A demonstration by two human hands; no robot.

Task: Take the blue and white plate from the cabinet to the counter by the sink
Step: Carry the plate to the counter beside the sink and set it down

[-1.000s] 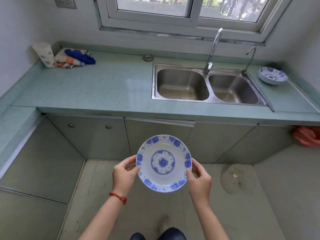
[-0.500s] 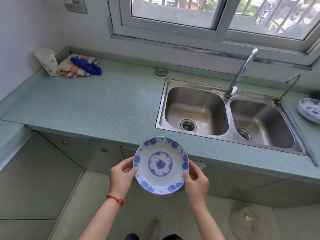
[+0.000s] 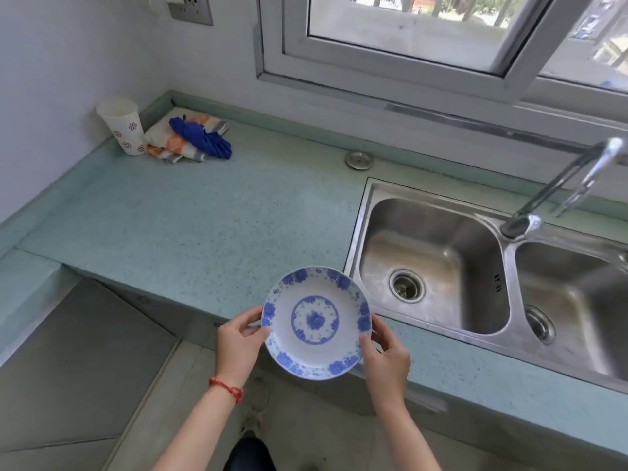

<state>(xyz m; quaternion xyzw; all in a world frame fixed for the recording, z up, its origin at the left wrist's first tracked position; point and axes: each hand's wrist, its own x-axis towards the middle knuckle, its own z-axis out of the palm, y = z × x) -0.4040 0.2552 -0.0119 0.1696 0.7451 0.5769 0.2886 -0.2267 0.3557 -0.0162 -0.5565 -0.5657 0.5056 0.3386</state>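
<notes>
The round blue-and-white floral plate [image 3: 316, 322] is clamped by the left grip [image 3: 238, 345] and right grip [image 3: 385, 356]. The speckled green surface [image 3: 204, 226] lies just beyond both.

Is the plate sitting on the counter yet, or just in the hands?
Cannot tell. In the head view both hands, left hand and right hand, grip the plate, which overlaps the counter edge, hiding any gap.

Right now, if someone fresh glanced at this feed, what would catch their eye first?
First, the round blue and white floral plate, held at its rim by the left hand and right hand, hanging over the front edge of the pale green speckled counter. Next, the stainless steel double sink just to its right. Last, the white patterned paper cup and the bundle of cloths in the far left corner.
</notes>
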